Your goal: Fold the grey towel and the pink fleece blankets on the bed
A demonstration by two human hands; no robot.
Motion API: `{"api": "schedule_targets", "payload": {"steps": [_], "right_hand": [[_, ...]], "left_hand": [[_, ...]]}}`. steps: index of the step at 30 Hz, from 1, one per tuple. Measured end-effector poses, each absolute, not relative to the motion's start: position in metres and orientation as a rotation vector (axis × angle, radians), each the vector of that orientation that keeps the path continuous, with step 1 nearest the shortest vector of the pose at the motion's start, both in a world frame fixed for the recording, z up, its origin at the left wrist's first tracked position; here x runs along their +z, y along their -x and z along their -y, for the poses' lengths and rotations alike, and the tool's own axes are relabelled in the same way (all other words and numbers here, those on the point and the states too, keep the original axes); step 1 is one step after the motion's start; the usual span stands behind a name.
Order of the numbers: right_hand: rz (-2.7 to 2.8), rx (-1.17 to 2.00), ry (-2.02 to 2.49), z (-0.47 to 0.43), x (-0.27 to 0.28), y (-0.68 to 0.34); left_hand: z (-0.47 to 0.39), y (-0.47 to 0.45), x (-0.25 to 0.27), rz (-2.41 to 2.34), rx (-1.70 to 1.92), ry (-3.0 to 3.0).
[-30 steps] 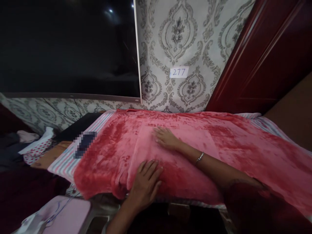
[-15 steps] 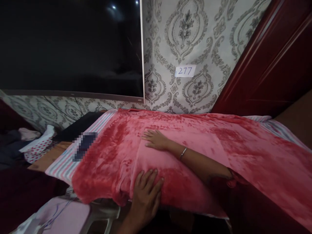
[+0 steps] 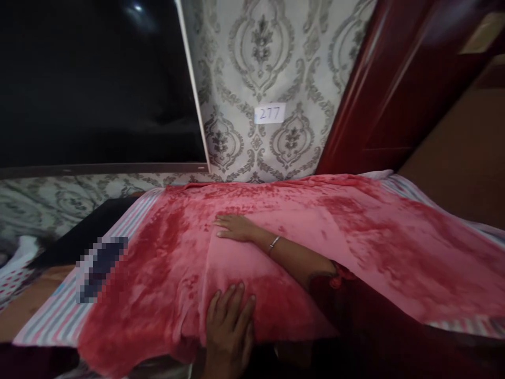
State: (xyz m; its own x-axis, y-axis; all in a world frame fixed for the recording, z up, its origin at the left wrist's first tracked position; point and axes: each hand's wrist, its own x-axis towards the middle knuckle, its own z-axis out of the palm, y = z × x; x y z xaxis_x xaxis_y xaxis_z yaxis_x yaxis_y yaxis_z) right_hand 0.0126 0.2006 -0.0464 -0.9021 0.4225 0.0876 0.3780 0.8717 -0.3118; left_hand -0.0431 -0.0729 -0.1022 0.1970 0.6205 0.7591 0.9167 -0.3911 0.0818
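A red and pink plush blanket lies spread over a surface, with a paler folded section in its middle. My right hand rests flat on the left part of that fold, fingers stretched toward the left, a silver bracelet on its wrist. Nearer the front edge, my left hand lies palm down on the fold's lower left corner with fingers spread. Neither hand has cloth gripped in it.
A striped cloth shows beneath the blanket at the left, with a pixelated dark object on it. Behind stand a large black screen and a patterned wall with a "277" label. A dark red door-like panel rises at right.
The view has swung to the right, so the scene sits further left. Both hands stay flat on the blanket in nearly the same places, and the fold looks unchanged.
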Motion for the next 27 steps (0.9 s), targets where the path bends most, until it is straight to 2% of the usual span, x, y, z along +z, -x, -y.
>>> {"api": "schedule_targets", "payload": {"steps": [7, 13, 17, 20, 22, 24, 27], "right_hand": [[2.866, 0.422, 0.769, -0.186, -0.01, -0.023], [2.894, 0.369, 0.659, -0.133, 0.01, -0.114], [2.9, 0.346, 0.674, -0.084, 0.009, -0.203], [2.839, 0.387, 0.727, -0.054, 0.005, -0.247], [2.788, 0.411, 0.704, -0.041, -0.001, -0.261], [2.748, 0.414, 0.67, -0.035, -0.008, -0.266], [2.708, 0.406, 0.734, -0.033, -0.02, -0.265]], "left_hand": [[0.067, 0.052, -0.105, 1.335, -0.844, 2.096], [0.066, 0.062, -0.095, 1.403, -0.939, 2.171], [0.051, 0.063, -0.066, 1.426, -1.136, 2.324], [0.024, 0.039, -0.026, 1.531, -1.194, 2.685], [-0.004, 0.01, 0.001, 1.561, -1.068, 3.041], [-0.039, -0.024, 0.02, 1.393, -0.868, 3.361], [-0.096, -0.071, 0.022, 1.078, -0.413, 3.583]]}}
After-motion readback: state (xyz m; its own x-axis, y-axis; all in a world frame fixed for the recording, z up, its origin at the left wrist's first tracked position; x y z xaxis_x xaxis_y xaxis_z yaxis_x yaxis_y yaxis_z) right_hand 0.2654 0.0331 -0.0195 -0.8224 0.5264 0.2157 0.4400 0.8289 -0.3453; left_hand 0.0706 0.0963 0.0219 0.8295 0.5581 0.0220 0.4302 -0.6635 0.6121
